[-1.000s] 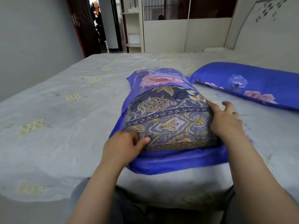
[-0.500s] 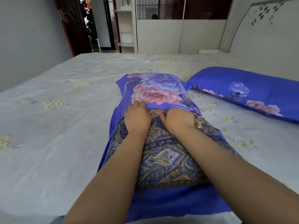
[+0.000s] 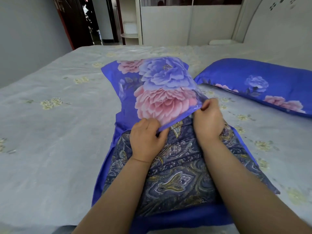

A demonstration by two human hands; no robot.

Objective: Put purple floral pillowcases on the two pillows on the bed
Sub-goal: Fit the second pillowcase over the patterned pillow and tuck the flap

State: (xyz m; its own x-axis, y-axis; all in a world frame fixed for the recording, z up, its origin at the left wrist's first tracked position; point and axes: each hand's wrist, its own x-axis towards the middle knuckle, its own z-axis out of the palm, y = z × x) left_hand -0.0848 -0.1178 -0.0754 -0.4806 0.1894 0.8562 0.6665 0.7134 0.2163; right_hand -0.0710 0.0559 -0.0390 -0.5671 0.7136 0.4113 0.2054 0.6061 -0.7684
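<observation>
A pillow with a dark paisley cover (image 3: 177, 174) lies lengthwise on the bed in front of me, its far half inside a purple floral pillowcase (image 3: 160, 88). The case's lower layer spreads flat under the pillow's near half. My left hand (image 3: 146, 141) pinches the case's open top edge at the left. My right hand (image 3: 208, 119) pinches the same edge at the right, slightly lifted. A second pillow in a purple floral pillowcase (image 3: 260, 85) lies at the right, fully covered.
The bed (image 3: 50, 132) has a pale grey sheet with small yellow flower prints. A white headboard (image 3: 278, 22) stands at the right. Beyond the bed are a white wardrobe (image 3: 185, 24) and an open doorway (image 3: 91, 22).
My hands went from the pillow's near end up to the case's open edge and took hold of it. The view has moved closer over the pillow.
</observation>
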